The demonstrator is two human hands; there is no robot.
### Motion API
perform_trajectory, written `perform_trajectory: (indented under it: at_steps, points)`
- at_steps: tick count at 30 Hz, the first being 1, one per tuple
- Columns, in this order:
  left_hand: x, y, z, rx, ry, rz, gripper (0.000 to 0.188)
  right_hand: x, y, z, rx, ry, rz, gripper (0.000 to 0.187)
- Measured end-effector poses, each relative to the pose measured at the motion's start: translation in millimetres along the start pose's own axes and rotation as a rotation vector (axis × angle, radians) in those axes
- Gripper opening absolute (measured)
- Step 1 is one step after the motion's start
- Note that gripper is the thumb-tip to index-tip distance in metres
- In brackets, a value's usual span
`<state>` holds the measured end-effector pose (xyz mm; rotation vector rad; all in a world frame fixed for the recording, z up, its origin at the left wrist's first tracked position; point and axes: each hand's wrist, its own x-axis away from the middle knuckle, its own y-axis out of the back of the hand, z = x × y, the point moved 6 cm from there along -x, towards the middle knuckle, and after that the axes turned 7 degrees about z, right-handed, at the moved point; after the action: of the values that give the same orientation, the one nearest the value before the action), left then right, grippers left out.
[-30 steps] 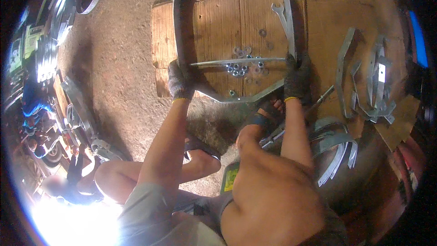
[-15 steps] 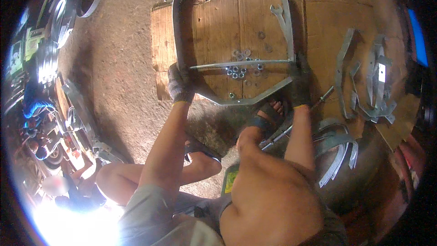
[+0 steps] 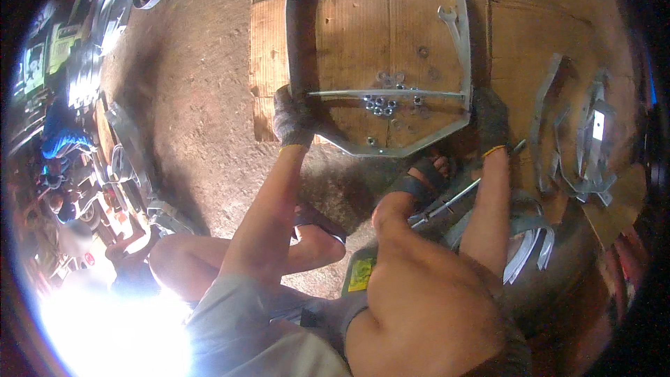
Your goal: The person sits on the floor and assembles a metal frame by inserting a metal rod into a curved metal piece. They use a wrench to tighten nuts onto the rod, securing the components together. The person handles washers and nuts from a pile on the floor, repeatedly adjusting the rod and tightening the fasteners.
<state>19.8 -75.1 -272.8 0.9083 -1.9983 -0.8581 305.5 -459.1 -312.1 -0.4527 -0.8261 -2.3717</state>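
A grey metal frame (image 3: pixel 463 35), with an arched hoop, a straight crossbar and a bent lower strip, lies over cardboard. My left hand (image 3: pixel 293 119), in a grey knitted glove, is closed around its left side where the crossbar meets the hoop. At the opposite corner my right hand (image 3: pixel 492 122), gloved too, is closed against the frame's right side; shadow partly hides its fingers. Inside the outline sit several nuts (image 3: pixel 380 106) and flat washers (image 3: pixel 398 126). An open-end wrench (image 3: pixel 450 22) rests by the hoop's right inner edge.
Bent metal strips (image 3: pixel 548 122) lie on the cardboard (image 3: pixel 530 35) to the right. Curved strips (image 3: pixel 527 248) and a long thin rod (image 3: pixel 453 202) are near my right forearm. More metal parts (image 3: pixel 125 139) and another person's arm (image 3: pixel 125 241) are at the left.
The right end of the frame's lower strip has come up to the hoop's side, where a gap showed before. My right hand has shifted outward; the whole view has moved slightly.
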Motion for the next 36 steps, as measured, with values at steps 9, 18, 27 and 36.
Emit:
perform_trajectory:
  at_steps: [9,18,27,36]
  points:
    - [1,-7,-16,0.007,-0.020,0.079,0.047,-14,11,-15,0.519,0.069,-0.045,0.038]
    - [0,-3,26,0.152,-0.118,-0.159,0.057,50,5,87,0.448,-0.117,-0.323,0.036]
    - [29,8,14,-0.065,-0.182,-0.271,0.068,23,12,75,0.615,-0.001,-0.234,0.026]
    - [-28,3,14,0.064,-0.106,-0.025,0.049,9,24,72,0.694,0.188,-0.127,0.027]
